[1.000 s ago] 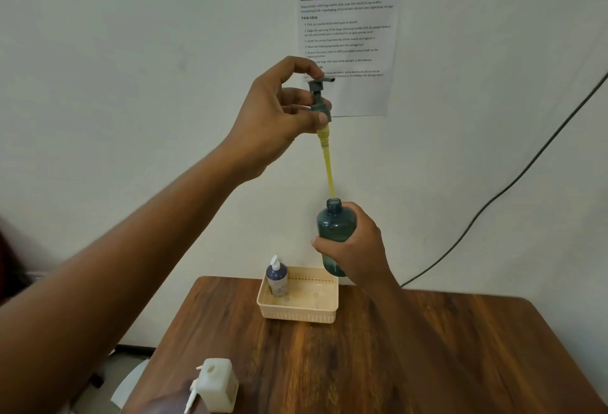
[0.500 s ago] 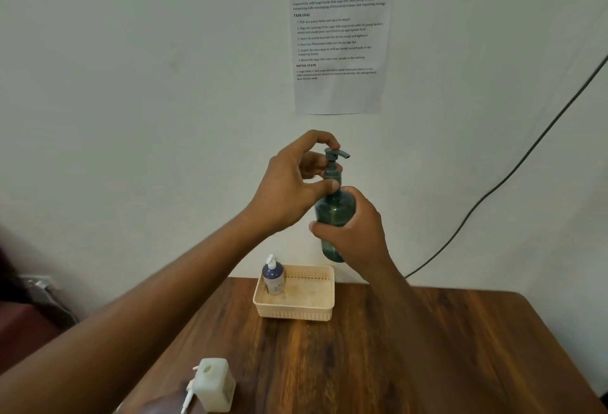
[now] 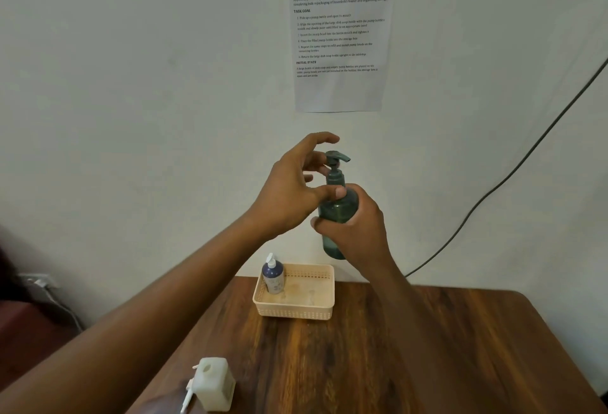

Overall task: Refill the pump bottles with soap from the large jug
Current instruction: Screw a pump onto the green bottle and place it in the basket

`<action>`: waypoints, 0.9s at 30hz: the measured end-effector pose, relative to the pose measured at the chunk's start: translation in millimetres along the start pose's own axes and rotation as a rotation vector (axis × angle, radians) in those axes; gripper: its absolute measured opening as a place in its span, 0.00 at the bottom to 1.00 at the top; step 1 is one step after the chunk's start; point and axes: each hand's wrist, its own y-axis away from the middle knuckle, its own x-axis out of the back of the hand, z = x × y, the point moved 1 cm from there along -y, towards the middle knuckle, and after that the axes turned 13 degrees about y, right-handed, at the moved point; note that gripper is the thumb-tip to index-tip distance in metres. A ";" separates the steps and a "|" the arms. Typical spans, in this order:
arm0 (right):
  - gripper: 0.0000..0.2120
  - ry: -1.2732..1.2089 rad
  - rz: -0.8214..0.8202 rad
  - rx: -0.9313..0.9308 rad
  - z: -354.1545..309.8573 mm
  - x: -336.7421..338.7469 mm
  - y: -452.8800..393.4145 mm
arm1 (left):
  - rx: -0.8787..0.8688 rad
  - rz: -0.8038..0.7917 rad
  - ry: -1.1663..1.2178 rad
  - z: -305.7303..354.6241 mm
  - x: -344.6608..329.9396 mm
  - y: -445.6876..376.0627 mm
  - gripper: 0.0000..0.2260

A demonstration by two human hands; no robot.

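The green pump bottle (image 3: 337,213) is in the air above the far edge of the wooden table (image 3: 411,348), upright, and its pump head (image 3: 336,158) sits in the neck. You seem to be at the step of closing this bottle, so I judge that its filling is finished, though the soap level does not show through the dark plastic. I cannot tell if the collar is already tight.

Your right hand (image 3: 357,232) grasps the bottle around its body, fingers wrapped closed on it. Your left hand (image 3: 296,190) is half open: the thumb rests against the shoulder of the bottle under the collar, and the other fingers are spread loosely around the pump head, near it but not clearly gripping.

Below, a small purple pump bottle (image 3: 273,274) stands in the left corner of the beige basket (image 3: 296,310), with its pump on, so that one looks done. The white bottle (image 3: 214,384) at the near edge stands open, with a white pump lying beside it; probably it waits for its refill. The large jug is not visible.
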 end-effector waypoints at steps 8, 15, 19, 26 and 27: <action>0.28 -0.011 -0.010 0.001 -1.7 2.3 1.3 | 0.002 0.089 0.117 2.5 -6.5 -3.6 0.31; 0.26 -0.069 -0.013 -0.032 2.2 10.2 1.6 | 0.149 -0.173 0.371 6.6 4.2 -11.3 0.39; 0.28 -0.070 0.008 -0.030 0.7 12.4 0.0 | 0.119 -0.047 0.272 6.6 0.4 -12.2 0.42; 0.27 -0.066 -0.005 -0.010 -3.9 13.2 2.0 | 0.062 0.063 0.218 6.1 -11.2 -10.2 0.46; 0.27 -0.076 -0.007 -0.024 -2.2 13.9 2.4 | 0.075 0.020 0.244 7.3 -9.8 -10.8 0.45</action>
